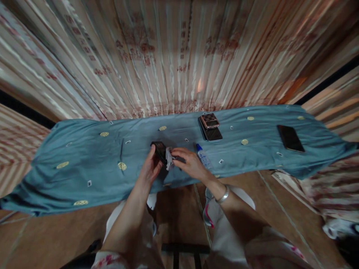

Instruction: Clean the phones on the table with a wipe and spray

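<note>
My left hand (150, 166) grips a small dark rectangular device (159, 148) by its near edge, fingers wrapped below it; its exact kind is unclear. In my right hand (189, 161) a crumpled grey cloth (169, 159) is pinched, pressed against the device's right edge. Both hands are just above the front part of a blue-green cloth-covered table (140, 149). Just right of my right hand lies a clear bottle with a blue cap (204, 157). My fingers partly hide the device.
Behind the bottle, a checkered folded phone (210, 120) rests on a dark flat phone-like slab (212, 134). Farther right lies another dark phone (291, 138). Patterned curtains (168, 56) hang close behind the table. The tablecloth is wrinkled, and a tiled floor (179, 209) shows below.
</note>
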{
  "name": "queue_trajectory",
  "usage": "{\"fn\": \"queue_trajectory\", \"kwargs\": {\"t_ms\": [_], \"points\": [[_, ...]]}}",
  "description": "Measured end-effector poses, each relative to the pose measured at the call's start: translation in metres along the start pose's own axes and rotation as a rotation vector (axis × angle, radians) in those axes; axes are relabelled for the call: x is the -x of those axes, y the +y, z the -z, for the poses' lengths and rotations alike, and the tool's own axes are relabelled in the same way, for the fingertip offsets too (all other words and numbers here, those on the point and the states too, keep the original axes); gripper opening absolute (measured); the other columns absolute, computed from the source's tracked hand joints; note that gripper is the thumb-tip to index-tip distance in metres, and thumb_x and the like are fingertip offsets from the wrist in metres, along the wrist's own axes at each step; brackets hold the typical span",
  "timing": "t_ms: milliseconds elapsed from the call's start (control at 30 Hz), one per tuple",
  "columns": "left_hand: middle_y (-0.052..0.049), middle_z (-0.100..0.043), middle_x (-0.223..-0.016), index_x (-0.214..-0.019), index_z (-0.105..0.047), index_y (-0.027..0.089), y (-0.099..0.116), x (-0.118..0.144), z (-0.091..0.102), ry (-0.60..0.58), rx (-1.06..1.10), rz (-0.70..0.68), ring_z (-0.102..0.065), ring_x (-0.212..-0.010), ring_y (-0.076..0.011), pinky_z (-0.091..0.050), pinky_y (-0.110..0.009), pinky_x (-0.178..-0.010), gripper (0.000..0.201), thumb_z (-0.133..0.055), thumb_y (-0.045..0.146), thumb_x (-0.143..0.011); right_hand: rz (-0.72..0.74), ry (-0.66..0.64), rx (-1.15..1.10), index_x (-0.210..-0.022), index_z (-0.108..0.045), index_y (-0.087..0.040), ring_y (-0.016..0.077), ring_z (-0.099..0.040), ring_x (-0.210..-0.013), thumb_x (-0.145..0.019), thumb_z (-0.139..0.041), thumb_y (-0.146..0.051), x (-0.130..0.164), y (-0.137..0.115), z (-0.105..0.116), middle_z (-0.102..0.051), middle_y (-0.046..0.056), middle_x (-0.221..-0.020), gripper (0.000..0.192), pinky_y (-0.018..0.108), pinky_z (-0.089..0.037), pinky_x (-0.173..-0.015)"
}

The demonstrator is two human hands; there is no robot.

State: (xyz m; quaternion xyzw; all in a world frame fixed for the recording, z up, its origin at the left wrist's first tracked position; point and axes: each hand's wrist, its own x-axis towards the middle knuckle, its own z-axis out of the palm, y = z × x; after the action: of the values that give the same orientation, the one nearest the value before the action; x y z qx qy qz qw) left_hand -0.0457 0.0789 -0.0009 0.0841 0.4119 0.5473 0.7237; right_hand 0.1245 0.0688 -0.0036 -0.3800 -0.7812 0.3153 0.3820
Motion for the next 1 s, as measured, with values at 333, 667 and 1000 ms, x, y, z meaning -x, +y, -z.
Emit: {"fn": "queue_trajectory", "kwargs": {"t_ms": [333,667,1000], "points": [[-0.006,-0.071,-0.073,-0.085,-0.07,0.011,-0.019,0.0,0.002,-0.113,-0.085,-0.076,-0.066,-0.064,-0.0145,-0.052,-0.024,-0.064,0.023,-0.066,0.034,-0.082,-0.04,0.068,-0.113,-0.102,-0.067,-0.022,0.0181,-0.064,-0.105,-0.084,-0.061,-0.021,-0.004,0.004,-0.01,-0.068,0.007,-0.112,0.019,0.033,-0.049,-0.093],[-0.003,-0.069,-0.074,-0.082,-0.071,0.015,-0.033,0.001,0.002,-0.151,-0.144,-0.046,-0.061,-0.063,-0.0121,-0.048,-0.022,-0.061,0.017,-0.068,0.031,-0.08,-0.191,0.194,-0.121,-0.101,-0.065,-0.02,0.0174,-0.066,-0.092,-0.084,-0.056,-0.024,-0.013,0.024,-0.015,-0.069,0.005,-0.103,0.019,0.028,-0.052,-0.082],[-0.008,-0.074,-0.083,-0.088,-0.071,0.013,-0.011,-0.004,0.008,-0.044,-0.093,-0.095,-0.068,-0.072,-0.0165,-0.053,-0.026,-0.069,0.023,-0.061,0.033,-0.086,-0.073,0.111,0.033,-0.099,-0.068,-0.02,0.0205,-0.065,-0.101,-0.086,-0.049,-0.016,-0.004,0.014,-0.018,-0.071,0.008,-0.105,0.023,0.033,-0.048,-0.092]]}}
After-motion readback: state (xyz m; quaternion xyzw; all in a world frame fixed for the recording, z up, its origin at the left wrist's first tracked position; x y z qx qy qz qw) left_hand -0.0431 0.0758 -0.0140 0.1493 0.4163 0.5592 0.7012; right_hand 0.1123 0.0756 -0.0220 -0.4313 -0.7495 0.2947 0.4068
